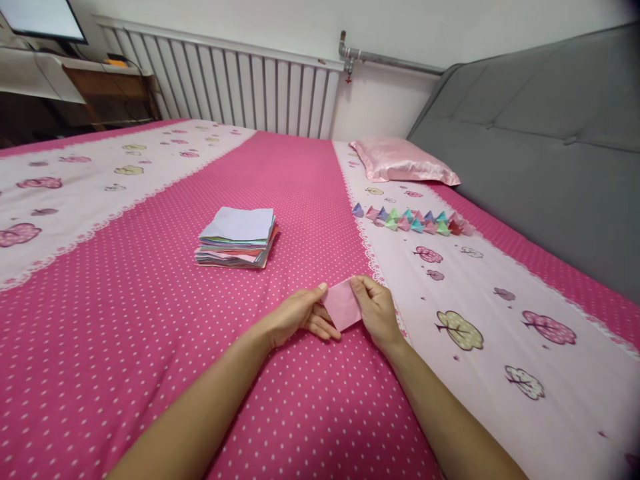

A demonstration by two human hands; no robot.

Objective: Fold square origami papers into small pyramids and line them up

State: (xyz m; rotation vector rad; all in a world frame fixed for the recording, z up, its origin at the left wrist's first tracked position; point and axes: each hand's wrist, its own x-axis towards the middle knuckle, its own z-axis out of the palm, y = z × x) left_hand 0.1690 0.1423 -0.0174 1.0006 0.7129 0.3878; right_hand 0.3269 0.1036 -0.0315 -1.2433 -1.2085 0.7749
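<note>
A small piece of pink folded paper [343,306] is held up between my two hands, above the dotted pink bedspread [300,400]. My left hand [306,313] has its thumb on the paper's left corner, with the other fingers stretched out beneath. On the opposite side, my right hand [376,310] pinches the upper right edge between thumb and curled fingers. Ahead and to the left lies a stack of coloured paper sheets [237,230] with a pale lilac one on top. Several small folded paper pieces [417,225] in mixed colours stand in rows ahead on the right.
A pink satin pillow [403,160] rests near the grey padded headboard [540,127]. Beyond the bed is a white radiator [240,80] with a metal pipe [395,61]. A desk [113,90] with a monitor [43,20] stands at the far left.
</note>
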